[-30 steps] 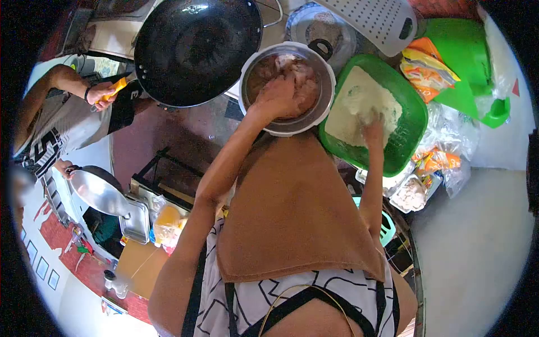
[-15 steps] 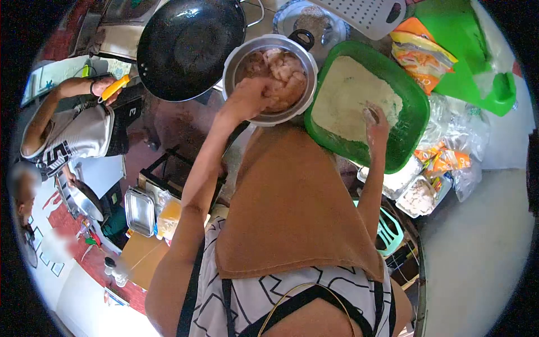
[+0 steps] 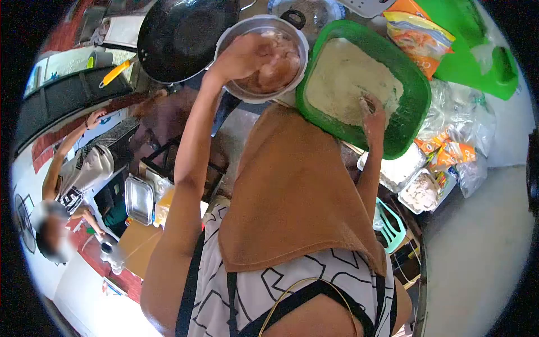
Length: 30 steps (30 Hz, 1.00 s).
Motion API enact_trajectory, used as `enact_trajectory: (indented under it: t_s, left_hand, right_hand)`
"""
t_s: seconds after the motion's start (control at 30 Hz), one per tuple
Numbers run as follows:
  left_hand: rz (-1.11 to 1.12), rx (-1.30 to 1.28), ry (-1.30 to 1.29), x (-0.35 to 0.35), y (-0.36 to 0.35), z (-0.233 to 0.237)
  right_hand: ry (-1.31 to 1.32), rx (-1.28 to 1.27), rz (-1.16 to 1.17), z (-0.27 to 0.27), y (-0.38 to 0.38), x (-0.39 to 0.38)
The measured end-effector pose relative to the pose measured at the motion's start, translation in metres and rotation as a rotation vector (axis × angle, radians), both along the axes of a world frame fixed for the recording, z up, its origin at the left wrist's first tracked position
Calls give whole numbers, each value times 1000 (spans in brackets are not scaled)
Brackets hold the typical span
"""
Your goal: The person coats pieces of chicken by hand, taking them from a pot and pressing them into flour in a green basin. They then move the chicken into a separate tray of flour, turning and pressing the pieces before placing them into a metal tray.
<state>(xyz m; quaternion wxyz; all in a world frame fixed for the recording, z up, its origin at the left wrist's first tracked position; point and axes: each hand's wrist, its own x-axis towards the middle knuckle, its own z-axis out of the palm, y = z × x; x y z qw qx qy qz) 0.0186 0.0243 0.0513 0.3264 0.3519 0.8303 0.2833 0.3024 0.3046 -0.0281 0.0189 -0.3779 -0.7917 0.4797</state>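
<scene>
A metal pot (image 3: 304, 72) with a black side handle holds pieces of raw meat (image 3: 281, 70), pale and pinkish. My left hand (image 3: 242, 56) is inside the pot's rim over the meat; its fingers are blurred and partly hidden. To the right is a green basin (image 3: 412, 121) with a bed of pale flour (image 3: 345, 84). My right hand (image 3: 374, 115) hangs over the flour near the basin's right side. Flour coats its fingertips, which are loosely curled and apart, with nothing visible between them.
A black wok (image 3: 188, 39) with a yellow handle (image 3: 116, 73) stands left of the pot. Orange packets (image 3: 418, 39), a green board (image 3: 469, 48) and plastic bags (image 3: 457, 115) lie right. White trays (image 3: 421, 192) sit below the basin. Another person (image 3: 84, 168) stands far left.
My left hand has shifted farther over the pot; my right hand stays over the flour. The other person has let go of the wok's yellow handle and moved away. The view has tilted slightly.
</scene>
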Motion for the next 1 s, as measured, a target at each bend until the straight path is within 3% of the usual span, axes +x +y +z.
enact_trajectory:
  t_s: [0.07, 0.1, 0.23, 0.3, 0.37, 0.4, 0.47, 0.57, 0.63, 0.7, 0.8, 1.0]
  left_hand:
    - [-105, 261, 0, -1, 18, -3]
    - [-99, 262, 5, 0, 23, -6]
    - [76, 461, -174, 7, 21, -18]
    - [169, 500, -250, 7, 7, -26]
    - [286, -6, 213, 4, -4, -34]
    - [291, -10, 219, 5, -6, -38]
    - [133, -315, 237, 11, -8, -49]
    - [124, -223, 430, 15, -15, -148]
    - [120, -242, 376, 32, 6, -109]
    - [303, -272, 346, 39, 17, -103]
    - [360, -280, 352, 40, 26, -93]
    - [311, -280, 279, 19, 15, -104]
  right_hand:
    - [32, -22, 26, -6, 4, -5]
    - [59, -38, 38, -8, 6, -6]
    - [37, -141, -25, 5, 7, -12]
    - [67, -32, 51, -8, 12, -12]
    - [89, -45, 56, -16, 13, -13]
    - [111, -55, 67, -18, 13, -15]
    - [105, -52, 90, -17, 11, -22]
    - [62, -46, 131, -11, 7, -32]
    - [32, -41, 154, -11, 6, -37]
    - [56, -74, 156, -16, 5, -41]
    - [79, -54, 226, -26, 7, -43]
    - [118, -81, 190, -30, 11, -41]
